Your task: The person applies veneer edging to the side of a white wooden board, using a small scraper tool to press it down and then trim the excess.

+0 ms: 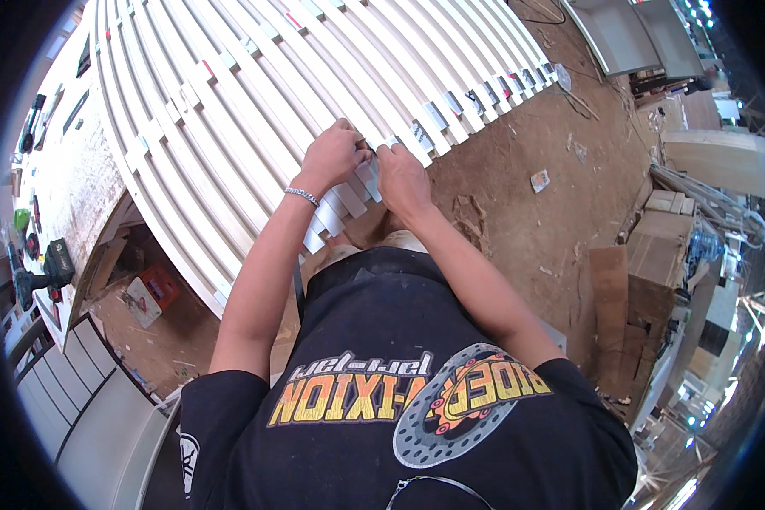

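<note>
A row of long white slats (255,127) lies side by side, with small blocks and labelled pieces (434,116) across them. My left hand (333,156) is closed at the near slat ends, its fingertips pinched on something small and dark that I cannot make out. My right hand (402,178) is beside it, fingers curled and pinched at the same spot, what they hold mostly hidden. Short pale grey strips (346,204) stick out below my left hand at the slat ends.
At left, a worn white bench (76,170) holds a cordless drill (55,268) and other tools; a panel with dark bars (85,399) stands below. A brown dirt floor (518,221) surrounds me. At right are cardboard boxes (650,255), boards (714,153) and a grey cabinet (620,34).
</note>
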### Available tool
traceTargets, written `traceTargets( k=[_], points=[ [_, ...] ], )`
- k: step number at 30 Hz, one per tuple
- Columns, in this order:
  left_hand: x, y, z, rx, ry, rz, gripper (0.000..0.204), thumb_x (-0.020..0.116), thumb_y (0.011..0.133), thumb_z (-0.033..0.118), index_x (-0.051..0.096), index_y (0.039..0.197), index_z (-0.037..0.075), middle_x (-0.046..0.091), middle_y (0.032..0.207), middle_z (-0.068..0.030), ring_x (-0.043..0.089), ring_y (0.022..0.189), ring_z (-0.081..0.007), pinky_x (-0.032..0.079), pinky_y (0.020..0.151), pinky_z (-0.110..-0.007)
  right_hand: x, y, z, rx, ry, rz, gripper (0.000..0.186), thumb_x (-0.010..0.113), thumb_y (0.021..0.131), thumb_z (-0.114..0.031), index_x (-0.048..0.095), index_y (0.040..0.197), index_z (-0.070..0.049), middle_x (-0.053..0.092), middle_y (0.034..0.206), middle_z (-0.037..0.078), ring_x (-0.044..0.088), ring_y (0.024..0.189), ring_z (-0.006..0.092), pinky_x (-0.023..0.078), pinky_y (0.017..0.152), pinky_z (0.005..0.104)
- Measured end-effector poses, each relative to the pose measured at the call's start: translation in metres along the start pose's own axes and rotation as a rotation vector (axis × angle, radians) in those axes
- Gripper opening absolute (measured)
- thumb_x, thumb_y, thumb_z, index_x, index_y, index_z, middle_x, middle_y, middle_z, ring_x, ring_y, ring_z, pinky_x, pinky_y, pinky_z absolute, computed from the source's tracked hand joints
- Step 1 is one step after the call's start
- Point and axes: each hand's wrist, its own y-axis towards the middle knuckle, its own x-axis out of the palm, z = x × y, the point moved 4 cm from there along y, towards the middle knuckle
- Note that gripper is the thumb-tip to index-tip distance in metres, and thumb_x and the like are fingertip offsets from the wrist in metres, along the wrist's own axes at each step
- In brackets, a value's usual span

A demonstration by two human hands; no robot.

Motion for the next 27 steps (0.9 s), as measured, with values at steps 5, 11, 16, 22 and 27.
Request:
traceTargets(
  k=[5,11,16,22,27],
  points=[
    [-0.012,-0.024,0.0,0.063,-0.21,0.235,0.039,0.077,0.092,0.025,0.073,0.124,0.003,0.067,0.127,-0.0176,0.071,0.102,-0.0312,0.057,0.093,-0.043,-0.031,-0.01,0.007,0.122,0.163,0.11,0.014,0.067,0.097,-0.014,0.063,0.105,-0.002,0.066,0.104,0.02,0.067,0.098,0.0409,0.053,0.088,0.0536],
    [-0.029,-0.071,0.029,-0.213,-0.706,0.054,0.052,0.076,0.094,0.02,0.056,0.138,0.0,0.072,0.113,-0.0122,0.071,0.09,-0.0207,0.058,0.084,-0.035,-0.063,-0.019,0.027,0.194,0.445,0.065,0.021,0.068,0.096,-0.013,0.067,0.113,-0.001,0.07,0.107,0.017,0.07,0.091,0.0286,0.056,0.081,0.0423],
    [-0.004,-0.078,0.056,-0.049,-0.664,-0.086,0.054,0.077,0.096,0.022,0.051,0.134,-0.006,0.072,0.107,-0.0169,0.072,0.081,-0.0183,0.058,0.079,-0.036,-0.08,-0.012,-0.029,0.035,0.769,-0.314,0.027,0.074,0.097,-0.02,0.071,0.115,0.001,0.074,0.099,0.013,0.071,0.087,0.017,0.056,0.074,0.0313],
    [0.006,-0.112,0.046,-0.166,-0.949,-0.229,0.038,0.06,0.111,0.031,0.065,0.119,-0.006,0.075,0.097,-0.012,0.072,0.09,-0.0155,0.06,0.083,-0.032,-0.08,-0.002,0.003,0.245,1.049,-0.516,0.02,0.076,0.099,-0.018,0.071,0.106,0.0,0.072,0.089,0.002,0.066,0.081,0.0077,0.053,0.073,0.0256],
    [0.013,-0.135,0.064,-0.163,-0.975,-0.248,0.033,0.055,0.114,0.026,0.073,0.114,-0.001,0.075,0.09,-0.004,0.07,0.083,-0.0089,0.057,0.078,-0.028,-0.069,-0.022,0.014,0.226,1.125,-0.935,0.021,0.077,0.099,-0.017,0.072,0.108,0.001,0.073,0.088,0.002,0.068,0.077,0.0089,0.057,0.072,0.0256]
  ],
)
